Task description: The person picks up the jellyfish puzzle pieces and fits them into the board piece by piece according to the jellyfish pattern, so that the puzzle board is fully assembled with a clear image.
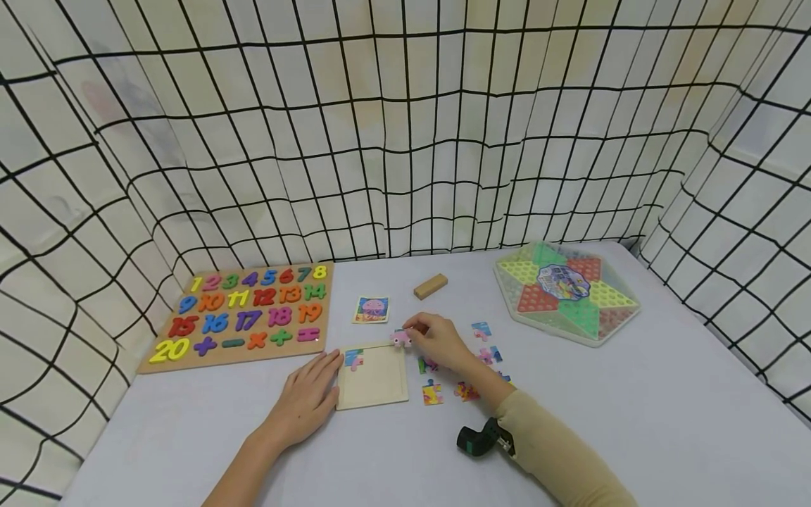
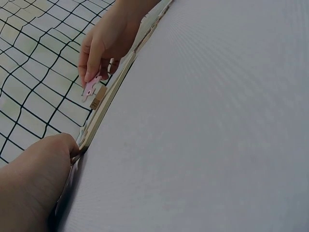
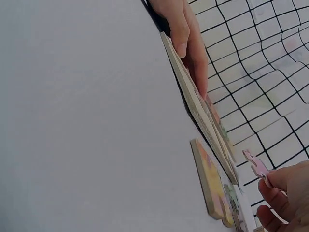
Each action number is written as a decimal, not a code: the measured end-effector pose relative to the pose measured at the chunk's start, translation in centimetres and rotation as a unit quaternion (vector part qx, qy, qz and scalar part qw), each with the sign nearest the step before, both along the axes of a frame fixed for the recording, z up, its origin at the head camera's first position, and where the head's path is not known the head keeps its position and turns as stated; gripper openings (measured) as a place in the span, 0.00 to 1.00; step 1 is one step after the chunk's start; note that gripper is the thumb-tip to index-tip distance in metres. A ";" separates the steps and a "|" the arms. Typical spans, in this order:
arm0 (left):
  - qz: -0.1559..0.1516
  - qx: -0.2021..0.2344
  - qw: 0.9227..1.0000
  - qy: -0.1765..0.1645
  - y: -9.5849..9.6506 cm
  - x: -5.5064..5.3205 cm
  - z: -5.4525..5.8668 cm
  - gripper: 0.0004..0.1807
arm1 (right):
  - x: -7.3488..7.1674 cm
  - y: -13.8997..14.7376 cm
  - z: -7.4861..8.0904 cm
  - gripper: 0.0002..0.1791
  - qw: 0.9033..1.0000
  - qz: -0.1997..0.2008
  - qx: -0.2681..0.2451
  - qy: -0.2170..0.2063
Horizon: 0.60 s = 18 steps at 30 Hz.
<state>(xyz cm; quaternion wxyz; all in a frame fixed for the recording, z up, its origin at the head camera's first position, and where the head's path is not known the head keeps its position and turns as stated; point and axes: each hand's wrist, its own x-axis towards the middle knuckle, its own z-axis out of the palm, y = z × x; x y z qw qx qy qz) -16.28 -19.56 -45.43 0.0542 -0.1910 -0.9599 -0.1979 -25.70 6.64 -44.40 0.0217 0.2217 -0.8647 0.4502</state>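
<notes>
My right hand [image 1: 437, 345] pinches a pink jigsaw piece [image 1: 400, 339] between thumb and fingertips, just above the top right corner of a square wooden puzzle tray [image 1: 374, 384]. In the right wrist view the pink piece [image 3: 258, 165] is raised off the table. One blue-and-pink piece [image 1: 353, 360] lies in the tray's top left corner. My left hand [image 1: 307, 400] rests along the tray's left edge, fingers extended and touching the frame. Several loose pieces, such as a yellow one [image 1: 433, 393] and a blue-pink one [image 1: 481, 330], lie right of the tray, some partly hidden under my right arm.
Behind the tray lie a small picture card [image 1: 372, 310] and a wooden block [image 1: 431, 286]. A number board [image 1: 218, 358] lies at the left, a hexagonal star-patterned game box [image 1: 583, 310] at the right. Black netting [image 1: 405, 144] encloses the table's back and sides.
</notes>
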 end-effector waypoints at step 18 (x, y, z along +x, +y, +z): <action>-0.001 0.000 1.000 -0.001 0.1 0.0 0.2 0.29 | 0.4 -3.3 -0.2 0.06 0.999 0.033 0.022 -0.008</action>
